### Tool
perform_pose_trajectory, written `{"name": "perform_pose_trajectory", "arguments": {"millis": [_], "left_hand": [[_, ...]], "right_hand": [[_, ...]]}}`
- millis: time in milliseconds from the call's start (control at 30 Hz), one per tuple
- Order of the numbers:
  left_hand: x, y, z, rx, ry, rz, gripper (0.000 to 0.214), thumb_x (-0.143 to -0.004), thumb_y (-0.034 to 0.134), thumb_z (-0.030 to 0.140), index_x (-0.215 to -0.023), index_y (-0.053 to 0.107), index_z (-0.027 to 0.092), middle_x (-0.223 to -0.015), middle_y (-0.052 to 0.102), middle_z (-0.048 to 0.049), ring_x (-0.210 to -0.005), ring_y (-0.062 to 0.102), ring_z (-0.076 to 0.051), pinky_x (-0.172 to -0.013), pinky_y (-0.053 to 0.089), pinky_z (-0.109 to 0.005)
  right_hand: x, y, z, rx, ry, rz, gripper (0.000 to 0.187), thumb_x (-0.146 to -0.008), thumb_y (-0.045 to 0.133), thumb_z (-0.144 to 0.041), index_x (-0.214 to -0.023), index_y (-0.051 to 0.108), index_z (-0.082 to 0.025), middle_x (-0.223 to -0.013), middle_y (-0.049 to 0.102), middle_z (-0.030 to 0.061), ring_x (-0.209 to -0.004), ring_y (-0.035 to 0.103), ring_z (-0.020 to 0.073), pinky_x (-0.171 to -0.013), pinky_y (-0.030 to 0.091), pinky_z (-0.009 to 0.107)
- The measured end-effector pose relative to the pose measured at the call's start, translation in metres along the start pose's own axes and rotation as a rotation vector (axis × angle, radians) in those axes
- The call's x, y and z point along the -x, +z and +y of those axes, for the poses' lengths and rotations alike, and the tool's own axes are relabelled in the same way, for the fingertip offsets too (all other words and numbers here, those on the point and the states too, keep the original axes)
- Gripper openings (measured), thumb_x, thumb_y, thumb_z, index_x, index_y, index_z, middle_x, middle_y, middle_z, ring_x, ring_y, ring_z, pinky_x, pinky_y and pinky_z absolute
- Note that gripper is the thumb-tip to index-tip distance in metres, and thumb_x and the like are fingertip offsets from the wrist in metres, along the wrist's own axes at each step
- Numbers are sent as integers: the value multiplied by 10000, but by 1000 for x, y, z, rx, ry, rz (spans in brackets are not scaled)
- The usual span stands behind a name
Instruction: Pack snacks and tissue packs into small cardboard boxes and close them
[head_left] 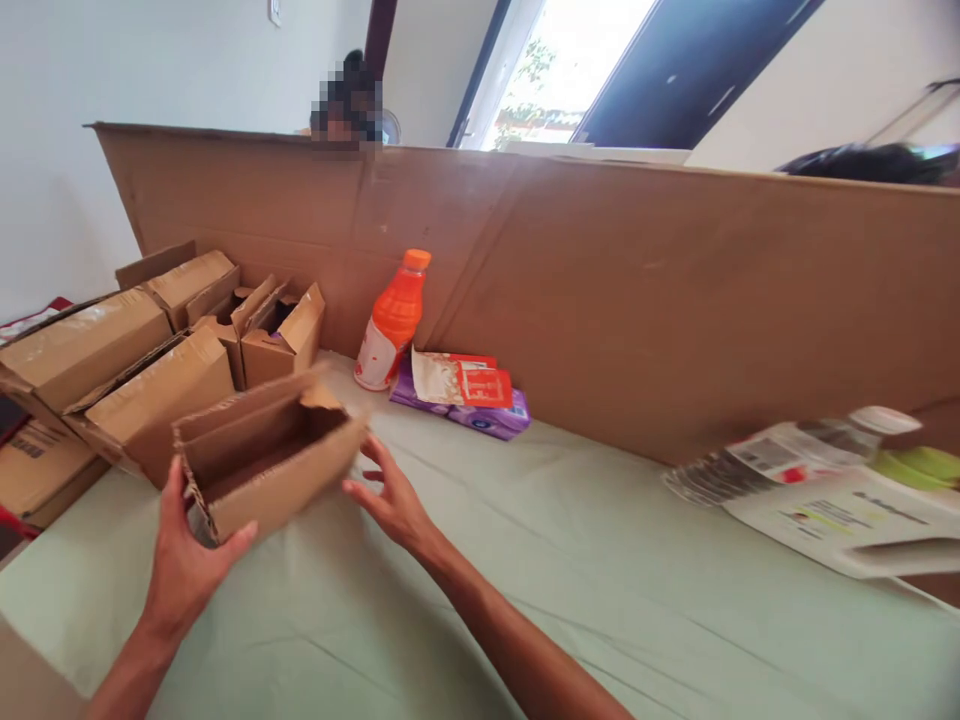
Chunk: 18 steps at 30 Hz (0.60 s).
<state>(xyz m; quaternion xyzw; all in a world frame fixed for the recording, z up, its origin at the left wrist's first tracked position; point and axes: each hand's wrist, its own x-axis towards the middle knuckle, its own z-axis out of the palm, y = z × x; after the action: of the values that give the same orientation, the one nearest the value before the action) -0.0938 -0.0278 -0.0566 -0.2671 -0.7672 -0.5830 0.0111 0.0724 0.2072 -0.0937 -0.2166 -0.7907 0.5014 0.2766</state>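
Observation:
A small open cardboard box [289,490] is tilted above the pale green cloth, its hollow inside facing up. My left hand [191,550] grips its near left end, thumb on the front wall and fingers at the far side. At the box's right end is my right hand [386,490], fingers apart and curved beside the wall; whether they touch the cardboard is hard to tell. Behind the box stand an orange drink bottle [394,320] and a purple packet [491,420] with a red and white packet [465,380] lying on it.
Several cardboard boxes [161,395] crowd the left side. A tall cardboard panel [675,310] walls off the back. At right lie a clear plastic bottle [780,455] and a white jug [847,520]. A person's blurred head [349,105] shows behind the panel.

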Motion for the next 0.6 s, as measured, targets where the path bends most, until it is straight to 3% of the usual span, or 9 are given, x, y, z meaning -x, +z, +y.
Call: {"name": "perform_pose_trajectory", "arguments": {"millis": [67,133,267,333,400,467,533,600], "left_hand": [[-9,-1,-5,-76,0,147,1169,-598,888,481,-1573,292,236,-1503,450,-168,-1325,528,-356,-1134,435,-590],[-18,2,-10,-103,34,202,1176,-612,893,461,-1575,259,230,-1535,381,-181,-1406,432,-371,-1184,356,-616],[-13,8,-25,-141,76,262,1183,-636,890,489,-1573,225,207,-1585,271,-210,-1502,239,-423,-1218,229,-673],[5,5,-30,-188,100,323,1175,-658,874,507,-1579,217,185,-1569,281,-224,-1476,266,-445,-1192,255,-694],[30,2,-26,-206,179,333,1034,-736,829,448,-1572,267,218,-1488,392,-190,-1394,394,-415,-1153,339,-668],[53,7,-12,-132,311,163,775,-836,730,323,-1523,372,320,-1367,511,-118,-1287,515,-340,-1108,441,-577],[60,25,7,0,384,-163,627,-878,636,233,-1458,454,385,-1332,567,-81,-1256,564,-292,-1078,499,-493],[45,58,23,108,295,-424,621,-854,621,210,-1446,487,338,-1414,557,-98,-1323,547,-301,-1113,489,-488]], "right_hand": [[-30,26,-4,33,3,-6,731,-874,658,-522,-1514,438,-246,-1537,484,195,-1393,507,345,-986,544,521],[-53,36,-13,100,-74,-27,581,-877,652,-459,-1408,554,-243,-1511,514,184,-1359,540,319,-986,542,494],[-93,13,-41,254,-302,0,277,-895,627,-381,-1123,705,-243,-1464,567,143,-1333,560,278,-1054,492,475],[-119,-4,-59,332,-375,31,225,-904,600,-332,-1076,711,-238,-1442,589,131,-1314,573,264,-1060,483,463],[-151,-13,-79,432,-427,40,221,-914,560,-279,-1069,709,-226,-1425,607,124,-1309,574,252,-1072,466,444],[-187,-9,-99,574,-447,33,271,-941,499,-237,-1117,702,-202,-1431,607,126,-1335,549,240,-1107,425,425],[-220,4,-118,785,-418,-29,352,-980,421,-215,-1221,673,-173,-1447,599,131,-1359,521,234,-1117,394,414],[-245,21,-134,982,-378,-149,394,-1010,364,-213,-1264,661,-163,-1411,628,130,-1333,538,242,-1085,397,409]]}}
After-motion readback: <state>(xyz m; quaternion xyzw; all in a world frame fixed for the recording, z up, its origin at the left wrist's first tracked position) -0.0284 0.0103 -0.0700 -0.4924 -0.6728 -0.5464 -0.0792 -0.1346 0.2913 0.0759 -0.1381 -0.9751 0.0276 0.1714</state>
